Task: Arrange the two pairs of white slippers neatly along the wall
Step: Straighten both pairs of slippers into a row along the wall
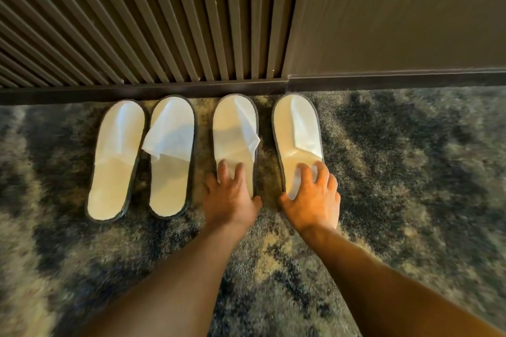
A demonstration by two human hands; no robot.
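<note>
Four white slippers lie in a row on the patterned carpet (410, 172), toes pointing at the dark baseboard (142, 90) that runs under the slatted wall panel (137, 22) and the plain wall (397, 13). The left hand (231, 197) rests on the heel end of the third slipper (235, 131), fingers spread and laid flat on the insole, thumb off the right edge of the sole on the carpet. The right hand (315, 194) covers the heel end of the fourth slipper (297, 128), fingers spread and slightly curled on the insole, thumb at the sole's left edge near the heel; whether it grips the edge cannot be told. The first slipper (116, 161) and second slipper (172, 161) lie left of both hands, untouched, side by side and close together, the first one angled with its heel drifting left. The second slipper's upper is creased and hangs over its left edge; the third's upper is folded out over its right edge. Toes of the third and fourth slippers lie just short of the baseboard. A strip of carpet separates the third from the fourth, and a similar strip separates the second from the third. Open carpet extends right of the fourth slipper and toward the camera behind all heels.
</note>
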